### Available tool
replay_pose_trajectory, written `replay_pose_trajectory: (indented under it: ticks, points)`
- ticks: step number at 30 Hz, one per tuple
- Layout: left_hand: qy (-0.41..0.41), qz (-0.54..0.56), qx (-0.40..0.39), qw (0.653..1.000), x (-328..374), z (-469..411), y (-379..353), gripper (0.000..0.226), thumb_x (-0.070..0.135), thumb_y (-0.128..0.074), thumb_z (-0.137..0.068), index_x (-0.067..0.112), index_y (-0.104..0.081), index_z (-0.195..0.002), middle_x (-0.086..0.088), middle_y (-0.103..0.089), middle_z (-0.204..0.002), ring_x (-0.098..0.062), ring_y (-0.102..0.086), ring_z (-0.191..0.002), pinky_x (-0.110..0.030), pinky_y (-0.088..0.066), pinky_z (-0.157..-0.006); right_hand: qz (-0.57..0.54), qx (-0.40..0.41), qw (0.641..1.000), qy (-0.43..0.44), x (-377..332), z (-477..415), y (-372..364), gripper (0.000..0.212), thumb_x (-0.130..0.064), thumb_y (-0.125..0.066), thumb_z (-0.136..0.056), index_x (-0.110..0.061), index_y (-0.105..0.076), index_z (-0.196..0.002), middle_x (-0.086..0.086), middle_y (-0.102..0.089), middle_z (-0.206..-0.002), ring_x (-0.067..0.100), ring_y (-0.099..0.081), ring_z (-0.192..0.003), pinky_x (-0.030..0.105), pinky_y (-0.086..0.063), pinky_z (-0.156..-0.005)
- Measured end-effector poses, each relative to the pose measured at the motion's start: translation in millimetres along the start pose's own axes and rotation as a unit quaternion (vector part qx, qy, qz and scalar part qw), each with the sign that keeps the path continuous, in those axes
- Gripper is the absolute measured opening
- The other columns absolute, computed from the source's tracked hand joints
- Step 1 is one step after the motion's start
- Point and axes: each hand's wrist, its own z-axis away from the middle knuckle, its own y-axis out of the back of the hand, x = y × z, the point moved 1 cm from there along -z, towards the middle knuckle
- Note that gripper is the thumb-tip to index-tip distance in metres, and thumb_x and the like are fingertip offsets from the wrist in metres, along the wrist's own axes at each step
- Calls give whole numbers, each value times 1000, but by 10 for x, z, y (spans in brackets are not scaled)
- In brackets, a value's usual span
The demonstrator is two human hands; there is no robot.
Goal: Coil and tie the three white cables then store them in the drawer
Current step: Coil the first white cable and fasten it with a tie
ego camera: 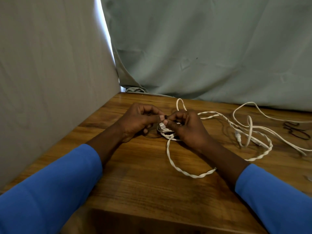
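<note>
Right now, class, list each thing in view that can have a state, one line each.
Left hand: fingers curled, pinching a small dark band beside the coiled cable.
Right hand: fingers curled round the coiled cable.
Coiled cable: partly wound, tail trailing loose, not yet tied.
Loose cables: uncoiled, tangled on the table.
Spare dark bands: lying unused at the right.

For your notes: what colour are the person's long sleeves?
Blue; the long sleeves show best in head view.

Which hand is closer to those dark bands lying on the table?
Right. The right hand works at the middle, with the dark bands off to its right; the left hand lies beyond it, farther left.
</note>
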Motion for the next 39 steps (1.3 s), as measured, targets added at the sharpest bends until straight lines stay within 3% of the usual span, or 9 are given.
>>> replay_pose_trajectory:
  ticks: [7, 12, 20, 31, 39]
  points:
    - [-21, -54, 24, 998, 42, -4, 32, 8, 8, -77, -89, 3, -75, -95, -3, -66, -63, -12, -52, -45, -27, -49, -45, 13, 8, 1000, -13, -33, 8, -5, 5, -18, -79, -90, -14, -80, -88, -2, -78, -84, 14, -74, -83, 51, -59, -87]
    - [10, -38, 5, 999, 42, 6, 20, 8, 7, -76, -89, -1, -74, -92, -15, -63, -66, -14, -52, -45, -27, -50, -44, 45, 11, 999, -4, -76, 35, -24, 4, -18, -79, -90, -15, -81, -88, -4, -79, -85, 10, -75, -81, 48, -61, -82]
    - [26, -28, 14, 999, 52, 2, -3, 17, 6, -74, -91, -10, -70, -93, -9, -59, -54, -12, -50, -40, -25, -49, -41, 105, 20, 994, 22, -128, 68, -49, 3, -18, -78, -91, -16, -80, -90, -7, -76, -84, 6, -73, -75, 42, -61, -75]
    - [40, -15, 8, 999, 68, -1, 46, 17, 14, -78, -88, -2, -74, -93, -14, -62, -61, -17, -56, -47, -29, -54, -49, 135, 32, 990, 39, -150, 79, -45, 5, -21, -78, -91, -17, -81, -91, -10, -77, -86, 0, -71, -78, 29, -58, -73]
    - [70, -27, 6, 997, 35, 1, 37, 11, 12, -74, -92, 2, -74, -87, -10, -59, -58, -14, -53, -46, -27, -53, -46, 143, 36, 988, 42, -150, 81, -60, 5, -20, -78, -91, -17, -81, -94, -7, -79, -96, 1, -72, -82, 36, -62, -78]
